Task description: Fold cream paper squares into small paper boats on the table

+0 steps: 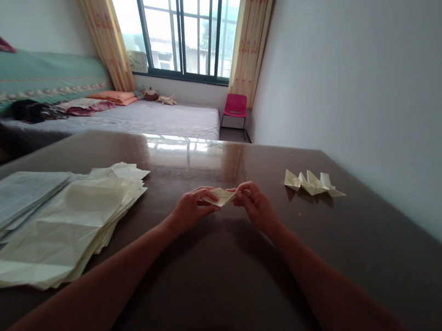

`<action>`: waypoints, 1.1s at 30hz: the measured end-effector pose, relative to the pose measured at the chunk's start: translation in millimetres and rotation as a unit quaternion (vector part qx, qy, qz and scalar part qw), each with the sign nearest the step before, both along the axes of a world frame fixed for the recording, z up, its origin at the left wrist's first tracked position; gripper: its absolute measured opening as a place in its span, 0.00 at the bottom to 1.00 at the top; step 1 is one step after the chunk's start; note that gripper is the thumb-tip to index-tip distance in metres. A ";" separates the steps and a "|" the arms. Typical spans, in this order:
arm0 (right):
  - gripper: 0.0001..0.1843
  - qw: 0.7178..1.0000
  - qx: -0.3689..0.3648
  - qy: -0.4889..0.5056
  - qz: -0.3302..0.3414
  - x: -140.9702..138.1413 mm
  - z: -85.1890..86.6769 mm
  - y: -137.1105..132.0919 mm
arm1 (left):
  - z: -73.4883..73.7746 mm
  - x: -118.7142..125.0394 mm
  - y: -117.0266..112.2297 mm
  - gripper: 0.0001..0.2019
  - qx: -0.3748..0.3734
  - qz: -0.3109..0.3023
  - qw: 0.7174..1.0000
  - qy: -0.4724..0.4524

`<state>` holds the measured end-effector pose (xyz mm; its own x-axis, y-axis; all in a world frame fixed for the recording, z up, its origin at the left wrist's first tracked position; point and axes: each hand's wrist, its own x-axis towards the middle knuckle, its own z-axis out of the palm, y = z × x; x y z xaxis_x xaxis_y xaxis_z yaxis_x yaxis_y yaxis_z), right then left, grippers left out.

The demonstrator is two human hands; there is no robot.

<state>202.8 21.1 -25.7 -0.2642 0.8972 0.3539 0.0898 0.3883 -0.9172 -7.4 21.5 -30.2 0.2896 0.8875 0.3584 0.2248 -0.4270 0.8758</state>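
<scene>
Between my two hands, just over the brown table (205, 274), is a small piece of folded cream paper (222, 196). My left hand (194, 206) is closed on its left part, with fingers above and the thumb at the near side. The fingertips of my right hand (254, 204) pinch its right tip. Several folded paper shapes (313, 184) stand in a cluster on the table, to the right and farther back. At the left lies a stack of creased cream sheets (76, 216), apart from my left hand.
A pile of printed papers (7, 205) lies left of the creased sheets, partly under them. The tabletop is glossy and reflects the window (183, 27). Beyond it are a bed (174, 117) and a pink chair (236, 105). A white wall (373, 89) runs along the right.
</scene>
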 end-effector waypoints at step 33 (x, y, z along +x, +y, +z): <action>0.13 0.990 0.004 -0.139 0.023 5.9 2.0 -0.1 | 10.2 3.8 -8.8 0.15 0.003 0.048 0.997 0.060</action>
<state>208.8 20.9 -23.7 -0.3935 0.8788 0.2698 0.3192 0.4058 -0.8564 -3.6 12.7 -20.0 0.2442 0.9110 0.3322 0.3681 -0.4040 0.8374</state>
